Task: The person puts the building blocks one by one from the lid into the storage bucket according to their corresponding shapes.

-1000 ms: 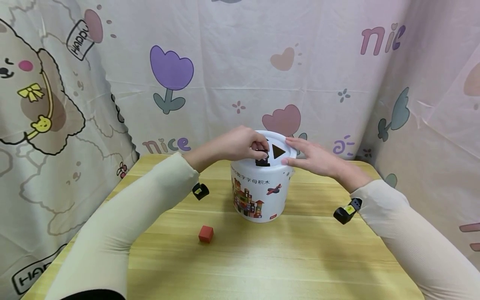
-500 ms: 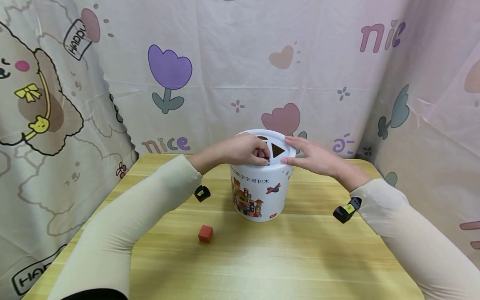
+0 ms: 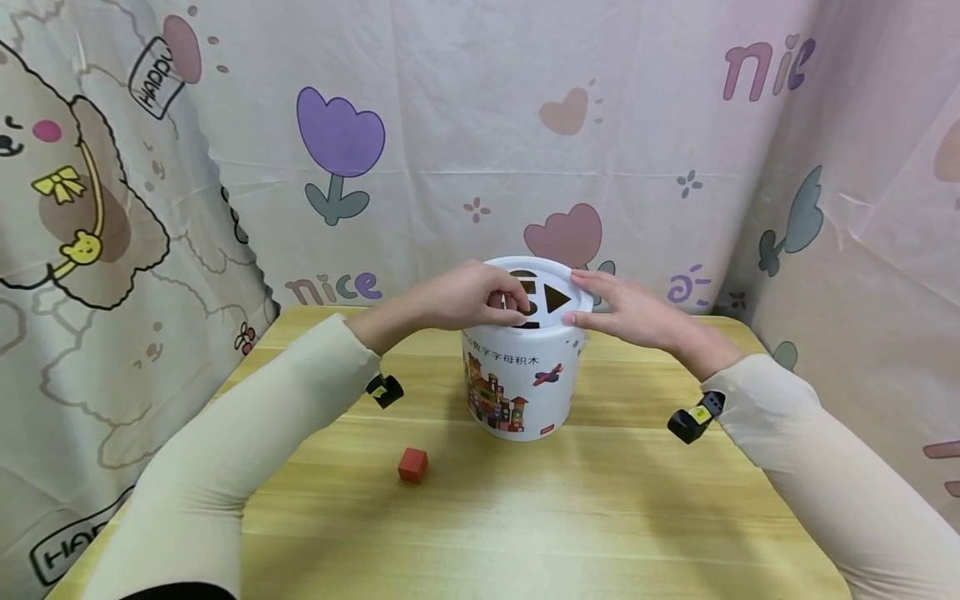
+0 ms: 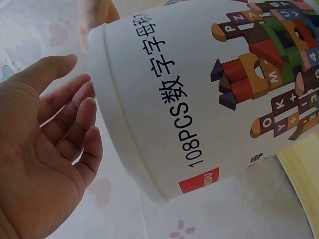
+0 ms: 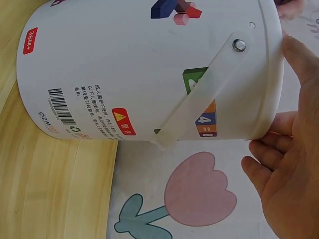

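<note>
A white printed bucket [image 3: 517, 392] of building blocks stands upright on the table, its white lid [image 3: 546, 265] cut with dark shaped holes. Over the front left of the lid hovers my left hand [image 3: 476, 296], fingers loosely bent, with nothing between thumb and fingers in the left wrist view. My right hand [image 3: 633, 315] rests on the lid's right rim, thumb and fingers spread along the edge. A red cube [image 3: 413, 465] lies on the table in front of the bucket, to its left. The bucket's inside is hidden.
A wooden table [image 3: 637, 500] carries the bucket and cube. Printed curtains [image 3: 450, 100] close in the back and both sides. The bucket's translucent handle [image 5: 199, 94] hangs down its side. A small black wrist camera [image 3: 693, 421] sits at the right cuff.
A dark block pinched by my left hand at the lid's front hole has gone from sight. The hand pressed there, then drew back slightly left with fingers loosened. The right hand stayed put.
</note>
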A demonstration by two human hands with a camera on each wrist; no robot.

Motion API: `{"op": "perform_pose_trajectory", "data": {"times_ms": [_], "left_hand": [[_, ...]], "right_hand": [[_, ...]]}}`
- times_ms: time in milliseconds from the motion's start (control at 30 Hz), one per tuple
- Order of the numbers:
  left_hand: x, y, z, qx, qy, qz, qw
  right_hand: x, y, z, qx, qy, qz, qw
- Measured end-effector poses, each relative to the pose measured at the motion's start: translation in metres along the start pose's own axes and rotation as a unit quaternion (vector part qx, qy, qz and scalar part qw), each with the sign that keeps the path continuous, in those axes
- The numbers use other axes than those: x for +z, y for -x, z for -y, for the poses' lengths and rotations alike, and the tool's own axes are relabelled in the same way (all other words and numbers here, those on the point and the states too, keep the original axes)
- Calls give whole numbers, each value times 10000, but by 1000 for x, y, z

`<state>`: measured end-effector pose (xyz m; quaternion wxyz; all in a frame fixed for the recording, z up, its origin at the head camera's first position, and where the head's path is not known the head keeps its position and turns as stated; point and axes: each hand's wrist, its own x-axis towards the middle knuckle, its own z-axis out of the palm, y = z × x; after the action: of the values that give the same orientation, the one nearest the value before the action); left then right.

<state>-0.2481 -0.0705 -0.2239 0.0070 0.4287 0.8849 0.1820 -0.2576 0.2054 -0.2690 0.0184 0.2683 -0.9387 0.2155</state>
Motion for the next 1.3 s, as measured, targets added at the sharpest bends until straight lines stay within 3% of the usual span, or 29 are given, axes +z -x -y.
{"op": "perform_pose_trajectory", "data": {"times_ms": [300,467,733,1100,1300], "left_hand": [[-4,36,1,99,428,-263,9987],[1,62,8,206,641,-348,9971],[23,96,25,22,779,-145,9969],[61,126,55,-304,1073,81,9937],[78,139,68,-292,1142,57,9930]], "right_hand": [[-1,0,0,-99,94,20,9999],[-2,-1,2,-107,143,64,9998],[-3,-1,4,-111,173,72,9998],[-3,-1,3,-33,151,105,9998],[-3,-1,3,-28,160,107,9998]]}}
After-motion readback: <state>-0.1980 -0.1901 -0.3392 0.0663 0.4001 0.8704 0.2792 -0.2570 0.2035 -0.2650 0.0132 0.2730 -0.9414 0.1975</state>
